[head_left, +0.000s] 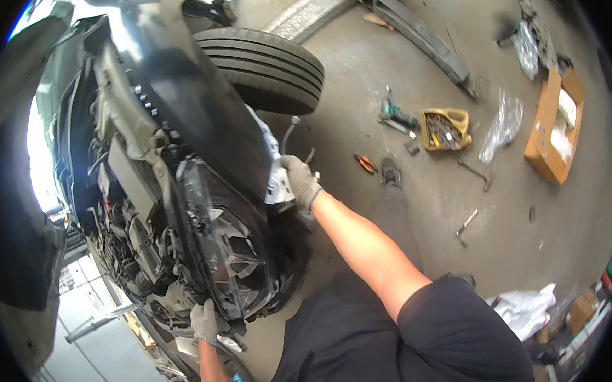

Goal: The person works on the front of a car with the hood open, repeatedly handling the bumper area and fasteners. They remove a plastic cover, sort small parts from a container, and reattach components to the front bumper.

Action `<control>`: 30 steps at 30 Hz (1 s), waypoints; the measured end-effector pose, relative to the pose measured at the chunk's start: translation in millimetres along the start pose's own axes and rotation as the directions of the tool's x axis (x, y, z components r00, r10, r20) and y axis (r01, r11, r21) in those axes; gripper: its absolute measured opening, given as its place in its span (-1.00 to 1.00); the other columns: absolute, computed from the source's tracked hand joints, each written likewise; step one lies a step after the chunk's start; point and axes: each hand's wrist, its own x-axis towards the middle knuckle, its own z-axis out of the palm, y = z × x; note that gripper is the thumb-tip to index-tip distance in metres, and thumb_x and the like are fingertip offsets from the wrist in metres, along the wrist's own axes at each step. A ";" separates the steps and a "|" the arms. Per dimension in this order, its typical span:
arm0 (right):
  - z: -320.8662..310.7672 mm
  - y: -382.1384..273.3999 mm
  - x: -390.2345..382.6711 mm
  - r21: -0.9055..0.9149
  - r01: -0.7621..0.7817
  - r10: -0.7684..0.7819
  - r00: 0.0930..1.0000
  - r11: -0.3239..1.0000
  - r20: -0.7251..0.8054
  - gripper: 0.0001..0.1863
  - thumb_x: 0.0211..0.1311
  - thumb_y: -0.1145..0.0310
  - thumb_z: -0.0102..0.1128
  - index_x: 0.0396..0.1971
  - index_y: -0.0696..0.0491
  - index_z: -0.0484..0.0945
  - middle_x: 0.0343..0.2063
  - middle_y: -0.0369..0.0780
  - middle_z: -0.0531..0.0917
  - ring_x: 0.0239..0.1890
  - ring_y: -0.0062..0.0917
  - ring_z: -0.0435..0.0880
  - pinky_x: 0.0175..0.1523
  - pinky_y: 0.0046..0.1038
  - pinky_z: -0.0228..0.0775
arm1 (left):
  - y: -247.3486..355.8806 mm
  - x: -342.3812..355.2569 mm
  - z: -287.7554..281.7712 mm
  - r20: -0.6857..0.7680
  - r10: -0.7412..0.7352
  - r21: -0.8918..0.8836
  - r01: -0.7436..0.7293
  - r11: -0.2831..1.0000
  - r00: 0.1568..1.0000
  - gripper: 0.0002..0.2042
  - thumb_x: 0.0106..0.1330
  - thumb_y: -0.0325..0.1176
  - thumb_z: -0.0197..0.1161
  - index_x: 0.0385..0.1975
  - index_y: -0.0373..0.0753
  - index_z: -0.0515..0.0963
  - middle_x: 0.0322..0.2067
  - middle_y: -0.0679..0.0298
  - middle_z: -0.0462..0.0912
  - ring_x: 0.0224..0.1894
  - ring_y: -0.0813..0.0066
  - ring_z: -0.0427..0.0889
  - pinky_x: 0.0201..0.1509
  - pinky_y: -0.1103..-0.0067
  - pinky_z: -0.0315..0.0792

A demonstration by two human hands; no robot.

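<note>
In front of me is a car with its hood raised and its front end stripped. My right hand (299, 179), in a grey knit glove, is closed at the lower edge of the black fender (194, 106), over a white strip (274, 166) that runs along it. My left hand (203, 320), also gloved, rests with curled fingers at the front corner of the engine bay, below the headlight (237, 245). What its fingertips grip is hidden. The headlight sits between my two hands, its clear housing facing outward.
A front wheel (262, 66) juts out beyond the fender. On the floor to the right lie orange-handled pliers (366, 163), a teal power tool (398, 113), a yellow container of small hardware (446, 130), a ratchet (467, 226), plastic wrap (502, 126) and a cardboard box (554, 134).
</note>
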 end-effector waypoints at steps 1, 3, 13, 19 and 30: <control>-1.2 -0.8 -0.7 -0.043 0.029 -0.030 1.000 0.999 -0.010 -0.63 0.37 0.16 0.01 -0.24 0.15 0.67 -0.37 -0.18 0.73 -0.40 -0.45 0.72 -0.22 -0.34 0.61 | 4.8 -0.6 -2.8 -0.017 0.044 -0.018 -0.045 0.999 0.999 -0.60 0.42 -0.06 0.17 -0.18 -0.35 0.64 -0.38 -0.02 0.74 -0.31 -0.03 0.69 -0.19 0.25 0.48; -15.3 7.5 22.6 0.040 0.029 -0.029 1.000 0.999 -0.002 -0.63 0.39 0.19 0.00 -0.21 0.17 0.69 -0.32 -0.17 0.74 -0.34 -0.47 0.73 -0.18 -0.37 0.61 | 28.2 10.1 -12.1 -0.014 -0.088 0.235 0.089 0.968 0.996 -0.60 0.39 -0.07 0.13 -0.29 -0.35 0.67 -0.36 -0.17 0.68 -0.21 -0.19 0.68 -0.13 0.15 0.49; -1.6 -20.8 -8.1 -0.117 -0.009 0.014 0.999 0.993 0.042 -0.69 0.34 0.18 0.10 -0.12 0.08 0.64 -0.25 -0.17 0.71 -0.25 -0.28 0.73 -0.12 -0.17 0.63 | 18.3 5.1 -8.0 -0.011 -0.083 0.265 0.083 0.961 0.996 -0.51 0.36 0.05 0.15 -0.45 -0.34 0.68 -0.43 -0.15 0.70 -0.26 -0.16 0.71 -0.10 0.10 0.53; -86.1 9.5 61.3 -0.488 0.208 -0.151 0.976 0.848 0.155 -0.68 0.28 0.11 0.24 -0.15 0.03 0.66 -0.24 -0.19 0.76 -0.15 -0.27 0.76 -0.09 -0.25 0.59 | 16.7 7.1 7.9 -0.077 -0.128 0.176 0.140 0.974 0.989 -0.53 0.34 0.05 0.19 -0.47 -0.33 0.66 -0.48 -0.14 0.69 -0.32 -0.17 0.70 -0.15 0.09 0.54; -123.3 34.9 86.2 -0.546 0.345 -0.070 0.884 0.763 0.461 -0.56 0.38 0.11 0.11 0.15 0.02 0.51 -0.01 -0.18 0.69 0.06 -0.28 0.67 0.08 -0.30 0.52 | 21.4 4.9 -20.3 0.070 -0.211 0.296 0.182 0.938 0.975 -0.55 0.38 0.01 0.19 -0.45 -0.33 0.69 -0.43 -0.11 0.71 -0.27 -0.11 0.73 -0.15 0.14 0.57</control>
